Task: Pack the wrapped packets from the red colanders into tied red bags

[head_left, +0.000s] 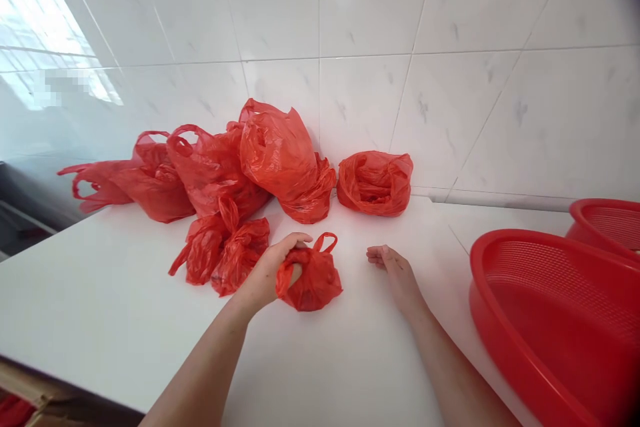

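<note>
Holding the small red bag [317,283] at its left side, the left hand [270,269] has it over the bench [380,367]; the right hand [397,273], fingers loosely extended, hovers apart to its right. Bunched bags [243,257] lie left, fuller bags [213,167] beyond, a red basket [500,327] right.

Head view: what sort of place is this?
Possibly a kitchen or utility room, though nothing settles it: a glossy tiled wall, white worktop and perforated red plastic baskets suggest it.
</note>
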The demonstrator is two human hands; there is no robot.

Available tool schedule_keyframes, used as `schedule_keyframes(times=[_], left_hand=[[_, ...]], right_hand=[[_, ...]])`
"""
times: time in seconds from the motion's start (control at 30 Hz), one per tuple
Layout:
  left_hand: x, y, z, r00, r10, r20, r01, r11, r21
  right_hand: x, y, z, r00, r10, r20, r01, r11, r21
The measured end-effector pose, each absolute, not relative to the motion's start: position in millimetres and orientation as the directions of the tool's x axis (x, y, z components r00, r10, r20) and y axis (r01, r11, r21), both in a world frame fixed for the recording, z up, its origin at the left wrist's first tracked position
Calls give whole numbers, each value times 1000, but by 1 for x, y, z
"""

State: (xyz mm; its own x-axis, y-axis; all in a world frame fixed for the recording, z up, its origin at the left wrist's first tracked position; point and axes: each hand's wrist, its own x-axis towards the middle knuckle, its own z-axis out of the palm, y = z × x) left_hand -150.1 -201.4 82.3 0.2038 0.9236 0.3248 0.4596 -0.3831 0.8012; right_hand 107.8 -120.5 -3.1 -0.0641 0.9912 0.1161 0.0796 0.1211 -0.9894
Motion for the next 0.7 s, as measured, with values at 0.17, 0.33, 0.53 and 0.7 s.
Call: schedule_keyframes(times=[0.17,0.33,0.53,0.7], left_hand=[[-202,-242,82,-62,962,264,597,-177,782],[-252,-275,71,-282,915,287,628,-51,777],[-300,-277,61,-404,808,428,812,102,574],[-294,-270,50,-724,482,494,683,395,615]], right_hand=[[106,-122,-5,-79,989,128,128,137,-982],[103,-125,-2,-82,990,114,204,129,-970],[101,-126,-2,-87,990,108,244,126,-961],[101,-124,-3,-83,993,84,281,105,-954]])
